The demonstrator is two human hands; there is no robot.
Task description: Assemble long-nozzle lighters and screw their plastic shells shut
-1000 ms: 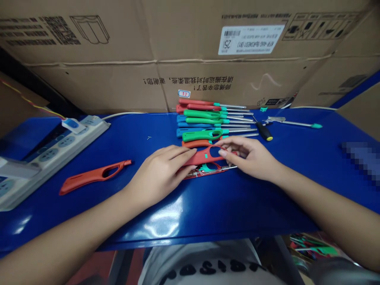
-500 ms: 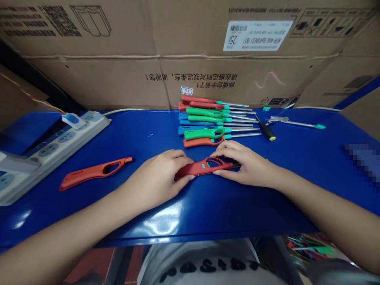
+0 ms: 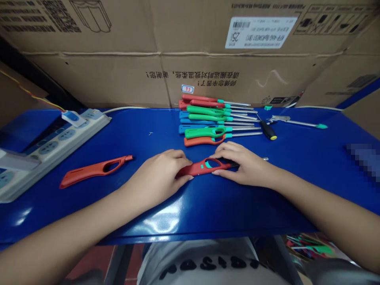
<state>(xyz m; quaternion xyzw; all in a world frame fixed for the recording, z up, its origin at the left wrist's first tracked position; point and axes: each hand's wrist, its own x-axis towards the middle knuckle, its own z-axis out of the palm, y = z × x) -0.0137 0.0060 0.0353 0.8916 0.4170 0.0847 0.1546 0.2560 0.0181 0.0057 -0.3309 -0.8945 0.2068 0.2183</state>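
A red gas lighter (image 3: pixel 197 168) with a turquoise trigger lies level between my hands, low over the blue table (image 3: pixel 142 221). My left hand (image 3: pixel 163 170) is closed on its handle end, thumb below and fingers above. At the other end, my right hand (image 3: pixel 239 162) pinches the front of the lighter by the trigger loop; the metal tip shows past the hand. Left of my left hand lies a red lighter shell half (image 3: pixel 89 173) with no rod. Just beyond my hands sits a stack of lighters (image 3: pixel 204 132) in red, green, blue and orange.
A black screwdriver (image 3: pixel 268 130) lies right of the stack, near a loose metal rod (image 3: pixel 305 124) with a turquoise end. A white power strip (image 3: pixel 56 148) runs along the left side. Cardboard (image 3: pixel 118 81) stands at the back. Several lighter parts (image 3: pixel 311 245) are below, right.
The turquoise trigger shows more fully inside the loop of the held lighter. Both hands keep nearly the same place and grip.
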